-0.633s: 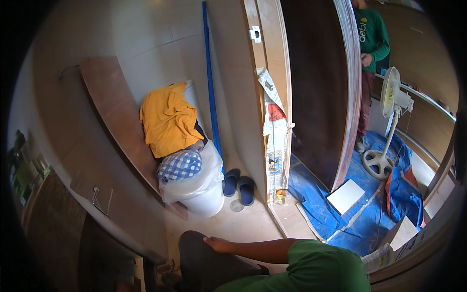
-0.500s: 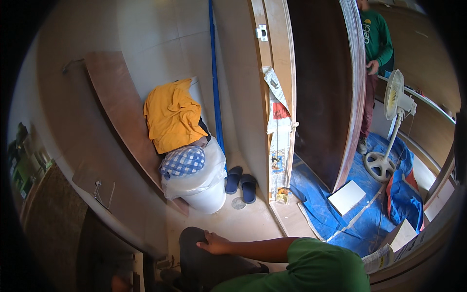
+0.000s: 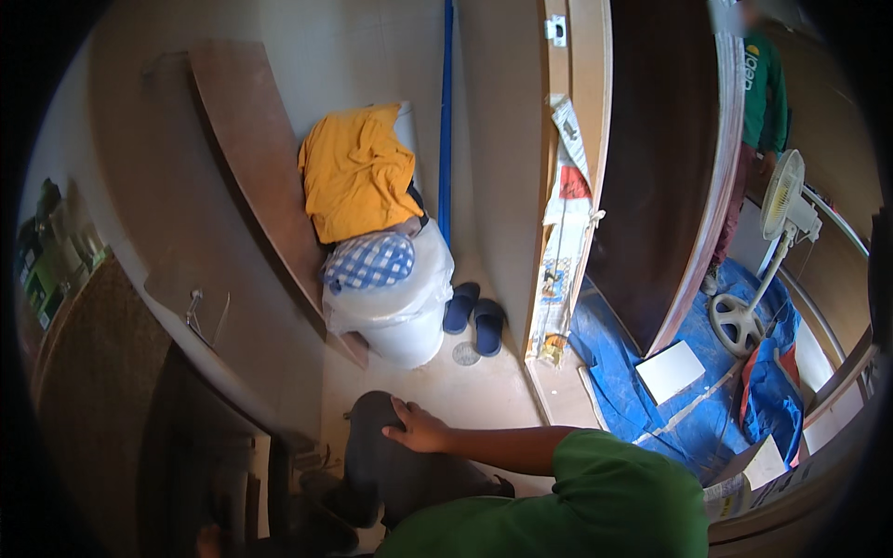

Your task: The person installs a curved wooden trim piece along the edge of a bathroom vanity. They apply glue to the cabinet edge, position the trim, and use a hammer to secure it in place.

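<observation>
My right hand lies on the knee of my dark trousers, its fingers stretched out over the cloth and holding nothing. A green sleeve covers my upper right arm, and the forearm is bare. Deep in the shadow at the lower left, a small dim patch of my left hand shows. Its fingers are too dark and blurred to make out. Ahead of my knee stands a toilet wrapped in clear plastic, topped by a blue-checked cloth bundle and a yellow shirt.
Dark slippers sit beside the toilet. A brown board leans on the left. Right of the wooden door frame, a blue tarp carries a white fan and a white panel. Another person stands behind the dark door.
The view has shifted, so the toilet, door frame and fan sit elsewhere in the picture. My right hand stays on the knee. The other person's hand has lowered.
</observation>
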{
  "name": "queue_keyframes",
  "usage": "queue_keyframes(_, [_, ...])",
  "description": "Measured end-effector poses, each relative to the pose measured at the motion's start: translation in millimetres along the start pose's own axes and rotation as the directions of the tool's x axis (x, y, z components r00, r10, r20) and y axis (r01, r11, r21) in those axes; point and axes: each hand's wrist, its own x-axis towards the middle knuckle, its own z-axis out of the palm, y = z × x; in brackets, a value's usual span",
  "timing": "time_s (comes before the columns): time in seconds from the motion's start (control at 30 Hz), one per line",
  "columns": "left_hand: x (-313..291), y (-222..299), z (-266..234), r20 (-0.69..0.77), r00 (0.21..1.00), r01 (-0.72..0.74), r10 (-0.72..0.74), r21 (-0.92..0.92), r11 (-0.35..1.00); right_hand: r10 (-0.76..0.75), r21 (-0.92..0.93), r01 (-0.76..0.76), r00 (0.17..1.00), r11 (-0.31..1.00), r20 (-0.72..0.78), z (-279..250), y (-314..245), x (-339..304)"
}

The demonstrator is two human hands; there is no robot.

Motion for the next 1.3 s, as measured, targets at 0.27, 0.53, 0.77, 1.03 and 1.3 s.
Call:
queue_keyframes(0.27, [-33.6, 78.8, 27.2, 0.405, 0.682, 0.711, -0.609, -0.169, 0.683, -0.066, -0.044, 0.067, 0.997, 0.997, 0.036, -6.5, -3.3, -16.2])
queue_keyframes(0.53, [1.7, 60.4, 38.8, 0.286, 0.827, 0.505, -0.483, -0.004, 0.863, -0.056, -0.047, 0.057, 0.998, 0.997, 0.012, -5.5, 1.1, -18.2])
queue_keyframes(0.77, [27.5, -8.1, 6.9, 0.269, 0.880, 0.398, -0.392, 0.032, 0.917, -0.046, -0.085, 0.039, 0.995, 0.996, -0.086, 1.1, 13.7, -11.6])
queue_keyframes(1.03, [27.7, -50.1, -12.6, 0.257, 0.894, 0.372, -0.367, 0.031, 0.928, 0.087, 0.167, -0.144, 0.948, 0.975, 0.307, -54.1, 39.6, -9.3])
queue_keyframes(1.3, [18.3, -29.9, -8.2, 0.152, 0.872, 0.431, -0.465, 0.211, 0.877, 0.196, 0.799, -0.547, 0.836, 0.249, 0.512, -40.9, 76.8, 46.7])
